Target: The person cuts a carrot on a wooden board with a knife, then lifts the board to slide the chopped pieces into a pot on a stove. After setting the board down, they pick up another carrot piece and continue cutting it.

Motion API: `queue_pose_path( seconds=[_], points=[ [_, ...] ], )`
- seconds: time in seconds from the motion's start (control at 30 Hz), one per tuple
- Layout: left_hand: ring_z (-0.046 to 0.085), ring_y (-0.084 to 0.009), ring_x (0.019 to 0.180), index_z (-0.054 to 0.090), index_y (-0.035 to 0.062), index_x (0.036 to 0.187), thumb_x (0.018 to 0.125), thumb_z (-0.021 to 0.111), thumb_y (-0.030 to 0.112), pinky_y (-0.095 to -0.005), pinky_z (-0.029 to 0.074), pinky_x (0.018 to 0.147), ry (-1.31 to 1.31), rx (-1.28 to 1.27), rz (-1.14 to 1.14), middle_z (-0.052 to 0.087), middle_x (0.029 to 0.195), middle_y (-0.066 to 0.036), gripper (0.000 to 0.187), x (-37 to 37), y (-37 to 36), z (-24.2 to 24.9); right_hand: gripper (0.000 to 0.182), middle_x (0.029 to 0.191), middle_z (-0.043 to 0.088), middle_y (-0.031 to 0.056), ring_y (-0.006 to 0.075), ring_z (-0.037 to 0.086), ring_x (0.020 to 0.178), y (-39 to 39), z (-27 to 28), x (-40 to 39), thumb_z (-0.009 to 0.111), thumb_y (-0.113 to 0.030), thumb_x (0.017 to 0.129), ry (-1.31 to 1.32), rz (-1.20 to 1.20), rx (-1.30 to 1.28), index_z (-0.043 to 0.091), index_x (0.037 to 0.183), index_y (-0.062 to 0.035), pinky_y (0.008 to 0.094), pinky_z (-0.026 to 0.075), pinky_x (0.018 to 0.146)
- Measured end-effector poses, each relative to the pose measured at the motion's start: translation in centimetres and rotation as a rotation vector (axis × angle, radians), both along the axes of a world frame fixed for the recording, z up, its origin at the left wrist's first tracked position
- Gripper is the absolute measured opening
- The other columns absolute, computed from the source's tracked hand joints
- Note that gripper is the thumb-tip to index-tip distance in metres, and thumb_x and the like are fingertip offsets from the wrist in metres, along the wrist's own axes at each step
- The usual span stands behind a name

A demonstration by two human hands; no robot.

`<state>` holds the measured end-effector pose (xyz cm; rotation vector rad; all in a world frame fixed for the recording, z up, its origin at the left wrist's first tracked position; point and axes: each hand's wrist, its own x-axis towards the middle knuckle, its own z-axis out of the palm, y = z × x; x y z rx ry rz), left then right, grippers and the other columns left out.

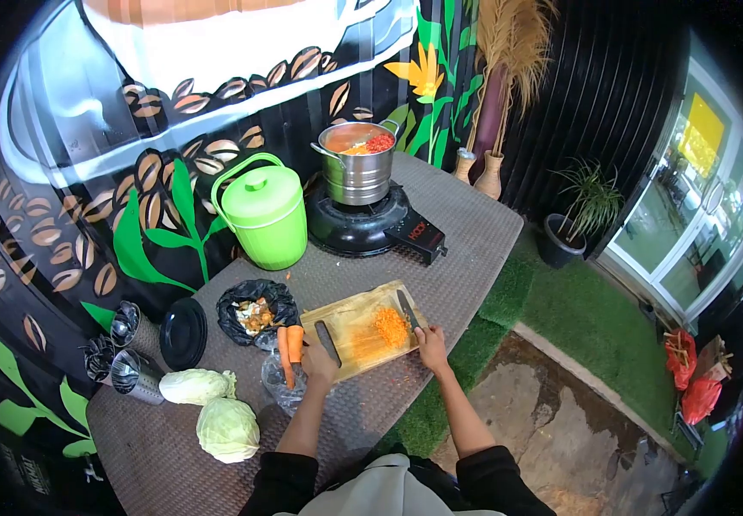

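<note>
A wooden cutting board [359, 314] lies at a slant on the table, with a heap of finely chopped carrot [390, 327] on its right half. My left hand [318, 361] is closed on the board's left edge, beside a dark oval slot; its fingertips are partly hidden. At the right edge, my right hand [431, 347] is closed around a knife [406, 308], whose dark blade points away from me over the board. Whole carrots [290, 346] lie just left of my left hand, on a clear plastic bag [279, 383].
A steel pot [356, 185] with orange and red contents stands on a black portable stove [359, 228]. Near it are a green lidded bucket [264, 219] and a black bag of scraps [258, 297]. Cabbages [228, 428], black plates [184, 334] and a steel utensil holder [135, 374] stand left.
</note>
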<state>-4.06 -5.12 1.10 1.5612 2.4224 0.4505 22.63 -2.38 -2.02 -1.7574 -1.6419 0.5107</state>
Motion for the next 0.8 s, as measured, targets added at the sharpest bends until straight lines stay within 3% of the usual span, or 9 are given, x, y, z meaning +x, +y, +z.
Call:
queue_pose_path(
  seconds=[0.07, 0.17, 0.2, 0.23, 0.27, 0.33, 0.47, 0.6, 0.8],
  points=[
    [0.063, -0.0353, 0.084, 0.034, -0.0068, 0.12, 0.065, 0.077, 0.014, -0.0406, 0.052, 0.073, -0.093, -0.028, -0.027, 0.061, 0.096, -0.025, 0.072, -0.7, 0.0, 0.4, 0.039, 0.107, 0.053, 0.0286, 0.0409, 0.048, 0.102, -0.1, -0.1, -0.2, 0.046, -0.031, 0.093, 0.004, -0.027, 0.057, 0.062, 0.103, 0.0032, 0.0435, 0.038, 0.092],
    [0.064, -0.0304, 0.08, 0.036, -0.0053, 0.12, 0.067, 0.072, 0.008, -0.0379, 0.052, 0.07, -0.245, 0.066, -0.042, 0.062, 0.093, -0.021, 0.066, -2.6, 1.1, -5.0, 0.038, 0.101, 0.056, 0.0277, 0.0408, 0.051, 0.098, 0.4, -0.8, 0.4, 0.045, -0.03, 0.094, 0.077, -0.02, 0.092, 0.063, 0.097, 0.004, 0.0441, 0.039, 0.089],
    [0.063, -0.0303, 0.08, 0.037, -0.004, 0.116, 0.067, 0.071, 0.006, -0.0372, 0.052, 0.068, -0.544, 0.209, -0.164, 0.06, 0.096, -0.02, 0.061, -3.8, 2.5, -8.6, 0.038, 0.101, 0.056, 0.0277, 0.0408, 0.051, 0.098, 0.2, -0.2, 0.4, 0.045, -0.03, 0.094, 0.079, -0.026, 0.097, 0.063, 0.097, 0.004, 0.0441, 0.039, 0.089],
    [0.063, -0.0302, 0.081, 0.038, -0.0027, 0.112, 0.067, 0.069, 0.005, -0.0365, 0.053, 0.065, -0.845, 0.349, -0.289, 0.058, 0.098, -0.02, 0.056, -3.9, 2.8, -8.3, 0.038, 0.099, 0.057, 0.0266, 0.0405, 0.052, 0.097, -0.2, 0.5, 0.5, 0.045, -0.03, 0.094, 0.118, -0.02, 0.056, 0.063, 0.093, 0.0042, 0.0444, 0.04, 0.088],
    [0.063, -0.0302, 0.081, 0.038, -0.0027, 0.112, 0.067, 0.069, 0.005, -0.0365, 0.053, 0.065, -0.846, 0.35, -0.297, 0.058, 0.098, -0.02, 0.056, -3.5, 2.6, -8.3, 0.038, 0.096, 0.058, 0.0256, 0.0402, 0.052, 0.095, -0.5, 1.2, 0.5, 0.045, -0.029, 0.094, 0.156, -0.014, 0.017, 0.063, 0.089, 0.0044, 0.0447, 0.04, 0.086],
    [0.057, -0.0173, 0.068, 0.034, 0.003, 0.123, 0.074, 0.056, -0.008, -0.027, 0.048, 0.054, -1.417, 0.359, -0.085, 0.056, 0.095, -0.013, 0.055, -1.3, -0.1, -1.6, 0.039, 0.094, 0.057, 0.0253, 0.0393, 0.052, 0.093, -1.0, 1.2, 0.4, 0.044, -0.03, 0.095, 0.162, -0.019, 0.077, 0.061, 0.084, 0.0038, 0.0437, 0.041, 0.084],
    [0.054, -0.0161, 0.065, 0.031, 0.0066, 0.125, 0.075, 0.046, -0.014, -0.0254, 0.045, 0.049, -1.622, 0.289, -0.123, 0.054, 0.098, -0.015, 0.056, -0.9, -1.2, -0.2, 0.041, 0.092, 0.057, 0.0239, 0.038, 0.052, 0.09, -1.6, 0.4, 0.6, 0.042, -0.03, 0.096, 0.148, -0.023, 0.146, 0.059, 0.079, 0.0028, 0.042, 0.041, 0.082],
    [0.053, -0.0143, 0.063, 0.037, 0.0055, 0.117, 0.073, 0.043, -0.019, -0.0254, 0.042, 0.046, -1.798, 0.32, -0.062, 0.055, 0.095, -0.013, 0.05, -0.9, -1.6, -0.1, 0.04, 0.101, 0.057, 0.0215, 0.0357, 0.051, 0.1, -2.4, 2.2, 0.4, 0.043, -0.03, 0.095, 0.203, -0.089, 0.244, 0.061, 0.082, 0.0026, 0.0392, 0.04, 0.089],
    [0.049, -0.014, 0.059, 0.038, 0.0058, 0.113, 0.076, 0.043, -0.016, -0.0268, 0.042, 0.048, -1.913, 0.347, -0.18, 0.052, 0.09, -0.012, 0.043, -2.8, 1.6, 5.4, 0.036, 0.106, 0.05, 0.0138, 0.0227, 0.051, 0.095, 2.2, 8.8, 1.5, 0.041, -0.024, 0.095, 0.403, 0.013, 0.313, 0.057, 0.087, 0.0079, 0.0295, 0.038, 0.086]
  ],
)
